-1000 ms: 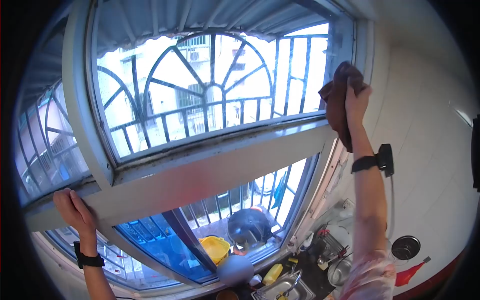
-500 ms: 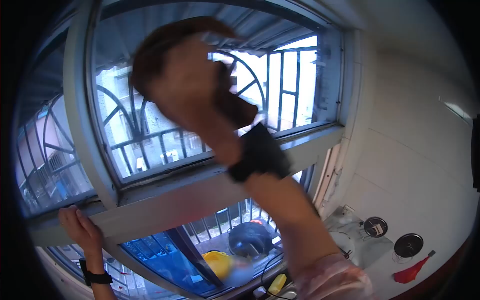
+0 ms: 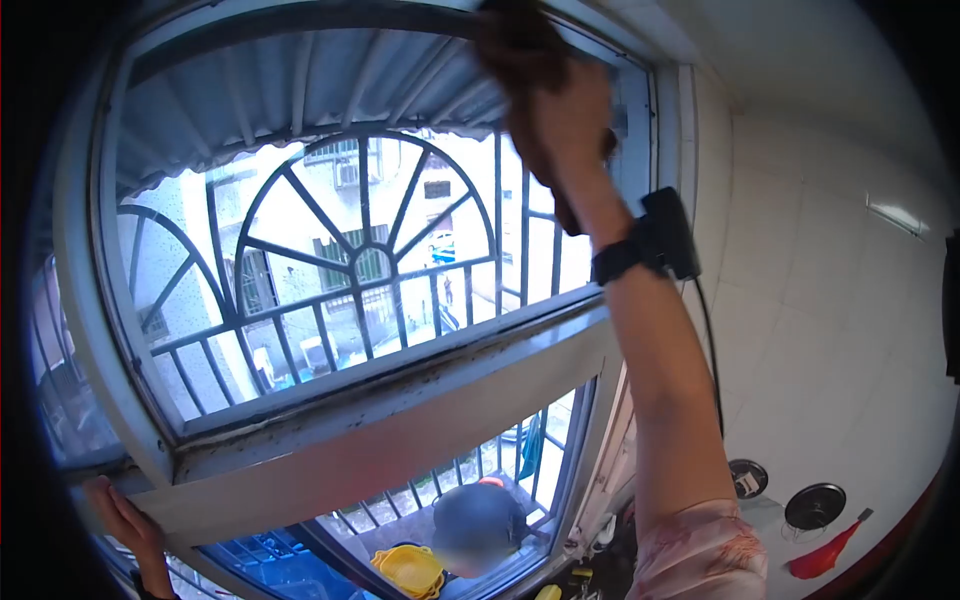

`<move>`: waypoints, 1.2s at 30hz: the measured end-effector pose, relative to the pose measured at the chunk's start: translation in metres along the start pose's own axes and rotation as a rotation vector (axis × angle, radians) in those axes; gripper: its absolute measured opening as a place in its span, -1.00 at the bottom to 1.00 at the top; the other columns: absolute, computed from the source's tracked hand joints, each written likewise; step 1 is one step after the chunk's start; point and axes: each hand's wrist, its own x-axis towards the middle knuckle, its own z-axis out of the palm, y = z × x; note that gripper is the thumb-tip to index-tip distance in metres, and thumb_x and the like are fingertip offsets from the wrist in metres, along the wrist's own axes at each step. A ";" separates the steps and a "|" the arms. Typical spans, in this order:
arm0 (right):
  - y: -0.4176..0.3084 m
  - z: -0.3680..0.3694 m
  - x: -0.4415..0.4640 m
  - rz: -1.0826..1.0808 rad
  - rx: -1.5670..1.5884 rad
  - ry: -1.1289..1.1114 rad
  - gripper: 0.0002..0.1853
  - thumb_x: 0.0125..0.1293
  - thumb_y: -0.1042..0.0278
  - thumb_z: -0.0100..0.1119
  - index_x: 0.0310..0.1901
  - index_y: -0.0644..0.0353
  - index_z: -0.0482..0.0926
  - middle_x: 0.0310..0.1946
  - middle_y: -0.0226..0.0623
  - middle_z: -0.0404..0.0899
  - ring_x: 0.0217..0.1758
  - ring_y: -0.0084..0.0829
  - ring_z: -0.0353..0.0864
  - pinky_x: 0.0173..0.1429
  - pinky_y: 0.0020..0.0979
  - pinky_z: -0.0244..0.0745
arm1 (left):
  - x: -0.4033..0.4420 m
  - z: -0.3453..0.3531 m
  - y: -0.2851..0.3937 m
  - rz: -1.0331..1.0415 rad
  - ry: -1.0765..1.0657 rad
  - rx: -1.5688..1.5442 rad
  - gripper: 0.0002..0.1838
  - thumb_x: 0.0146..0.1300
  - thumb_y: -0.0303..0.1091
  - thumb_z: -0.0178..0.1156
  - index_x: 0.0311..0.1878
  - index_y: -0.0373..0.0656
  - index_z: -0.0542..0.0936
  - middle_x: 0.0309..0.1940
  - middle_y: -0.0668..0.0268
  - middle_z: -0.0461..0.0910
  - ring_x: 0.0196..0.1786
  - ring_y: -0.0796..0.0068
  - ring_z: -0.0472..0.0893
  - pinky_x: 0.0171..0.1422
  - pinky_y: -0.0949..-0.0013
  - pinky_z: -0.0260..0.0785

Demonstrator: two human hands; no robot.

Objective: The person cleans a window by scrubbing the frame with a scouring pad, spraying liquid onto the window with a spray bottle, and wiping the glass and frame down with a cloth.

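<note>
My right hand (image 3: 578,115) is raised to the upper right of the window pane (image 3: 300,375), closed on a brown cloth (image 3: 520,50). Part of the cloth hangs below the palm, and motion blurs its edges. A black strap with a small box and a cable sits on that wrist. At the lower left, my left hand (image 3: 128,520) grips the edge of the window frame's crossbar (image 3: 400,430). Its fingertips are partly hidden at the frame. Dark specks of dirt lie along the ledge under the pane.
Beyond the glass stand metal bars (image 3: 365,260) under a corrugated awning (image 3: 270,90). Below the crossbar are a yellow basket (image 3: 408,570) and a dark round pot (image 3: 478,525). At right, a black pan (image 3: 815,507) and a red item (image 3: 825,552) hang on the tiled wall (image 3: 820,300).
My right hand has carried the cloth from the pane's upper left-middle to its upper right. The view has shifted, and my left hand stays at the crossbar.
</note>
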 end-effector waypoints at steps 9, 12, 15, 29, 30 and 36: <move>0.190 -0.027 -0.111 0.566 -0.328 0.242 -0.50 0.27 0.07 0.20 -0.10 0.49 0.59 -0.19 0.23 0.64 -0.04 0.16 0.63 0.07 0.02 0.55 | -0.018 0.010 -0.022 0.187 0.054 0.204 -0.54 0.54 -0.34 -0.22 0.33 -0.49 0.33 0.42 -0.15 0.21 0.51 -0.15 0.13 0.59 0.00 -0.14; 0.132 -0.017 -0.038 0.670 -0.180 0.134 -0.40 0.33 -0.05 0.13 -0.03 0.52 0.54 -0.17 0.20 0.64 -0.01 0.09 0.66 0.06 -0.01 0.59 | -0.015 0.012 -0.017 0.232 0.089 0.190 -0.52 0.55 -0.32 -0.21 0.36 -0.47 0.30 0.43 -0.14 0.19 0.51 -0.15 0.14 0.59 -0.03 -0.13; 0.050 0.013 0.053 0.466 -0.117 0.087 -0.31 0.39 -0.17 -0.02 0.02 0.51 0.52 -0.08 0.25 0.60 0.06 0.04 0.64 0.11 -0.04 0.55 | -0.015 0.009 -0.013 0.196 0.088 0.167 -0.49 0.54 -0.21 -0.20 0.34 -0.45 0.33 0.41 -0.18 0.24 0.49 -0.20 0.16 0.57 -0.03 -0.09; -0.009 -0.007 0.020 -0.654 -0.077 0.024 -0.50 0.15 0.12 0.18 0.14 0.04 0.51 0.22 -0.23 0.49 0.37 -0.18 0.38 0.14 0.16 0.22 | -0.009 0.009 -0.029 0.194 0.019 0.202 -0.64 0.49 -0.32 -0.17 0.10 -0.42 0.45 0.12 -0.09 0.33 0.21 -0.08 0.26 0.31 0.03 0.07; 0.014 -0.008 0.032 -0.485 -0.223 0.005 -0.48 0.20 0.08 0.21 0.20 -0.01 0.48 0.21 -0.19 0.50 0.31 -0.08 0.43 0.11 0.13 0.37 | 0.001 0.002 -0.016 0.234 0.042 0.214 -0.66 0.48 -0.32 -0.15 0.06 -0.41 0.46 0.05 -0.08 0.35 0.15 -0.08 0.28 0.26 0.02 0.10; 0.195 -0.033 0.014 -0.170 -0.665 -0.311 -0.65 0.35 0.12 0.00 -0.03 0.17 0.61 -0.17 0.11 0.64 -0.12 0.17 0.64 0.02 0.06 0.56 | 0.056 -0.026 0.060 0.407 0.148 0.261 -0.73 0.43 -0.34 -0.06 -0.20 -0.35 0.55 -0.31 -0.01 0.47 -0.22 -0.09 0.42 -0.08 -0.03 0.28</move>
